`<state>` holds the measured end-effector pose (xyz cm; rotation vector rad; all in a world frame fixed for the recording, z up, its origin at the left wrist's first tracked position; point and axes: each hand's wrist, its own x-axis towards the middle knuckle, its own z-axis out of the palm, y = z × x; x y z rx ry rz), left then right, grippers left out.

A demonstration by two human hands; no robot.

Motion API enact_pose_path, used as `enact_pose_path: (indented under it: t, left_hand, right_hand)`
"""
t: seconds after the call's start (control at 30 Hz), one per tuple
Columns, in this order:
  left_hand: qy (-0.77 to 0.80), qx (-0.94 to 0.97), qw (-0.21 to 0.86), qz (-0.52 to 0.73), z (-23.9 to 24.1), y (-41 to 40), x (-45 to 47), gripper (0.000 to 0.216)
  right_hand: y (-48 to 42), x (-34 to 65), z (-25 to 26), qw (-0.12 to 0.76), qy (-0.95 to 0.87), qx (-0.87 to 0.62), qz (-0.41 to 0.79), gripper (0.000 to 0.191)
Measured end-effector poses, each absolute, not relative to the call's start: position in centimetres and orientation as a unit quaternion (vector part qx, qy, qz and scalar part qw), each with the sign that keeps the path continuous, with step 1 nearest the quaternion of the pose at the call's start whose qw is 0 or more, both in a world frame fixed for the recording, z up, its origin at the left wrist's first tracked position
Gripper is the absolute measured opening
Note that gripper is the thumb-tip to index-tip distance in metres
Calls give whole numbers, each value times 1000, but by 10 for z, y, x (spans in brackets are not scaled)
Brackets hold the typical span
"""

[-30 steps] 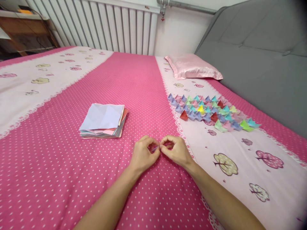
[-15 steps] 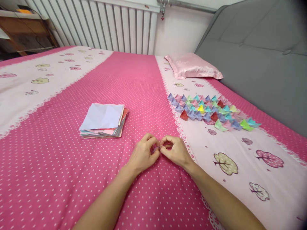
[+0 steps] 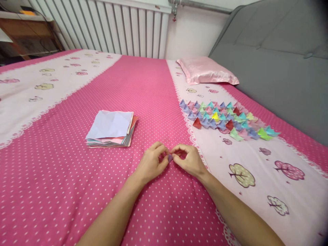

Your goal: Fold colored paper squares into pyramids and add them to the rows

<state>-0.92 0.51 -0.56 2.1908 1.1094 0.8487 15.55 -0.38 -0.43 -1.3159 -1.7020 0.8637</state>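
My left hand and my right hand meet low over the pink dotted bedspread, fingers curled in a pinch. Between the fingertips sits a small folded purple paper piece, mostly hidden by the fingers. A stack of coloured paper squares with a pale lilac sheet on top lies to the left of my hands. To the right and further back, several small folded paper shapes in many colours are laid out in rows.
A pink satin pillow lies at the back right beside the grey padded headboard. A white radiator stands behind the bed, and a wooden desk is at the far left.
Both hands stayed together at the same spot; the fingers shifted slightly on the small paper piece, which now shows less between them.
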Motion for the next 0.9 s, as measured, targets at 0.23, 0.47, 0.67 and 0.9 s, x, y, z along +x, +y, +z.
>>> enact_pose_path:
  t: [0.23,0.47,0.67,0.9]
  left_hand:
    - [402,812,272,325,-5,4,-7,11]
    - [403,822,264,302,-5,5,-7,11]
    - [406,829,243,298,-4,2,-6,12]
    - [411,822,244,309,-4,4,-8,13]
  right_hand:
    - [-5,153,-5,390,-677,-522,342,7]
    - [-7,151,-2,380,-680,-541,318,6]
    - [-8,152,-6,364,-700,-566,238,11]
    - [-4,157,-7,393,-699,-535,267,15]
